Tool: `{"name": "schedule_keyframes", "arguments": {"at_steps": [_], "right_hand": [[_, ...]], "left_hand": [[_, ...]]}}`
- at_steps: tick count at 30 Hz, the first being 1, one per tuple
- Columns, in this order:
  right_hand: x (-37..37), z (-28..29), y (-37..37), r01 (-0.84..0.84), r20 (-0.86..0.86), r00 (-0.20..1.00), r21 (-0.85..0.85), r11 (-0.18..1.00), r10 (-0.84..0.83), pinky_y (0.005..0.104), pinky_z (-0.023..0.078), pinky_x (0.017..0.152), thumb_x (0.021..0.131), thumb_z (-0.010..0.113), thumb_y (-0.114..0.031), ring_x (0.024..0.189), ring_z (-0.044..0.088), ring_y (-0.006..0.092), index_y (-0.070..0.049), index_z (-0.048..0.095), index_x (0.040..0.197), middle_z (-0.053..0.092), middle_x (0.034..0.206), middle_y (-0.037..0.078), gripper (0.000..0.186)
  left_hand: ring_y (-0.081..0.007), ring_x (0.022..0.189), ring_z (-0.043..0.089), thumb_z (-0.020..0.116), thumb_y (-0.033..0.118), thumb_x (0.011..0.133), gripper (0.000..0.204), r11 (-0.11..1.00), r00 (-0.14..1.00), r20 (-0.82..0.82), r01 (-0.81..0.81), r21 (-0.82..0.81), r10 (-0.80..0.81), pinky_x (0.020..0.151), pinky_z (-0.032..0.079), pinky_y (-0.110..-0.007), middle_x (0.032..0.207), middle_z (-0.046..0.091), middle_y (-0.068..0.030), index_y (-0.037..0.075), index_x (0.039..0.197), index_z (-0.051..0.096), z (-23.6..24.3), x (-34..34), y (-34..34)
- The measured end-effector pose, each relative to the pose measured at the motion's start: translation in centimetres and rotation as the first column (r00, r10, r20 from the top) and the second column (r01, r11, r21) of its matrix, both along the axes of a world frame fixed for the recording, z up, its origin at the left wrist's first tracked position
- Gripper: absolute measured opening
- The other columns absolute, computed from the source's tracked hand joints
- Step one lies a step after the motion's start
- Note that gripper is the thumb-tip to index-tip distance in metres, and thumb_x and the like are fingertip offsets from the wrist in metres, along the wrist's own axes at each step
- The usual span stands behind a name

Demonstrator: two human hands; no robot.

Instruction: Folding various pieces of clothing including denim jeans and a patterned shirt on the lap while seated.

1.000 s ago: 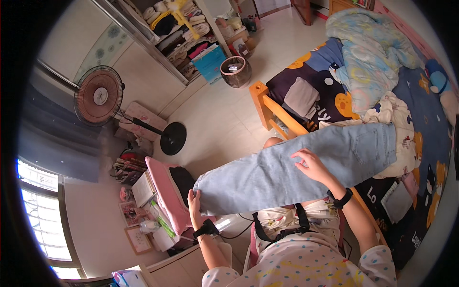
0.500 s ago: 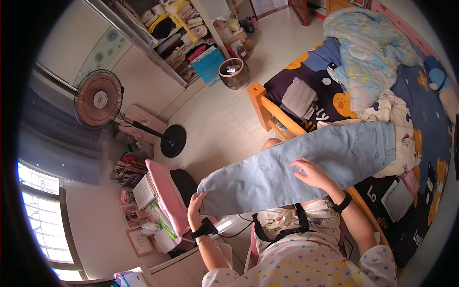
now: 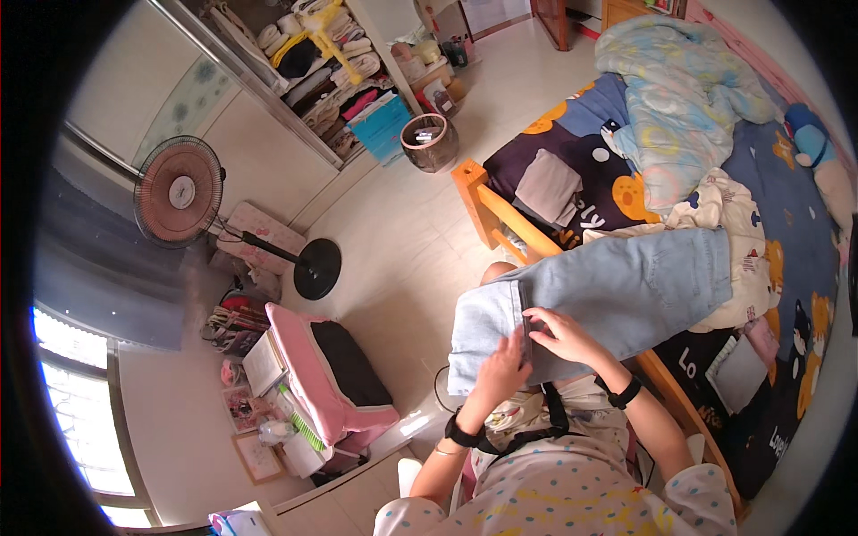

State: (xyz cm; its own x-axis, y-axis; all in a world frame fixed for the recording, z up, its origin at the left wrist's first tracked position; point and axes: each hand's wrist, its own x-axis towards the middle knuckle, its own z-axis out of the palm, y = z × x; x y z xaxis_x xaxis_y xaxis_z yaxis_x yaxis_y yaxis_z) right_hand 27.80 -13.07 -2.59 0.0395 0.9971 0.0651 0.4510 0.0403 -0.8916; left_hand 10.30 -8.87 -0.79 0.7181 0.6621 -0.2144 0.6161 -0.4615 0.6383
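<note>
Light-blue jeans (image 3: 617,277) stretch across my lap onto the bed, waist end at the right. Their leg end is folded back over itself at the left, the hem edge lying across the legs. Near that hem my left hand (image 3: 502,368) is closed on the folded-over cloth, its fingertips partly hidden. My right hand (image 3: 567,339) rests by the same edge, fingers apart and touching the denim, not gripping it.
The wooden bed frame (image 3: 514,223) borders the bed at my right, where folded grey cloth (image 3: 548,188) and a rumpled quilt (image 3: 675,98) lie. To the left stand a black-based fan (image 3: 317,268) and a pink-and-black padded item (image 3: 335,375). A round bin (image 3: 429,143) stands farther off.
My left hand has carried the jeans' leg end rightward, folding it over the rest. My right hand has shifted slightly left and down to the hem, and the jeans now look shorter.
</note>
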Motion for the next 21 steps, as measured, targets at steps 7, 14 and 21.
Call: {"name": "schedule_keyframes", "arguments": {"at_steps": [7, 14, 21], "right_hand": [[-0.5, -1.5, -0.8, -0.015, -0.040, 0.999, -0.020, 1.000, 0.014, 0.0387, 0.048, 0.073, 0.083, 0.058, -0.017, 0.082, 0.060, 0.0332, -0.005, 0.042, 0.119, 0.059, 0.090, 0.018, 0.041], [-0.9, -4.4, -0.2, 0.169, -0.091, 0.978, -0.161, 0.972, -0.185, 0.0330, 0.049, 0.064, 0.080, 0.064, -0.021, 0.070, 0.060, 0.0227, -0.002, 0.033, 0.128, 0.057, 0.087, 0.015, 0.060], [-0.6, -5.0, 2.6, 0.154, -0.067, 0.980, -0.346, 0.926, -0.188, 0.0363, 0.048, 0.061, 0.072, 0.071, -0.037, 0.067, 0.060, 0.0284, 0.005, 0.039, 0.116, 0.058, 0.079, 0.017, 0.070]], "left_hand": [[-0.0289, 0.081, 0.059, 0.063, 0.022, 0.080, 0.049, 0.983, 0.974, 0.168, 0.167, -0.077, -0.153, 0.071, 0.048, -0.038, 0.099, 0.056, -0.0167, 0.007, 0.122, 0.044, 0.0, -0.8, 1.5], [-0.0232, 0.082, 0.059, 0.070, 0.019, 0.074, 0.043, 0.997, 0.996, 0.089, 0.029, -0.075, -0.023, 0.073, 0.047, -0.033, 0.096, 0.058, -0.0120, 0.006, 0.110, 0.052, 1.3, -4.8, 2.8], [-0.0274, 0.091, 0.056, 0.075, 0.020, 0.065, 0.047, 0.976, 0.968, 0.163, 0.204, -0.080, -0.189, 0.077, 0.045, -0.038, 0.095, 0.056, -0.0119, 0.004, 0.101, 0.049, 0.4, -2.9, -0.8]]}}
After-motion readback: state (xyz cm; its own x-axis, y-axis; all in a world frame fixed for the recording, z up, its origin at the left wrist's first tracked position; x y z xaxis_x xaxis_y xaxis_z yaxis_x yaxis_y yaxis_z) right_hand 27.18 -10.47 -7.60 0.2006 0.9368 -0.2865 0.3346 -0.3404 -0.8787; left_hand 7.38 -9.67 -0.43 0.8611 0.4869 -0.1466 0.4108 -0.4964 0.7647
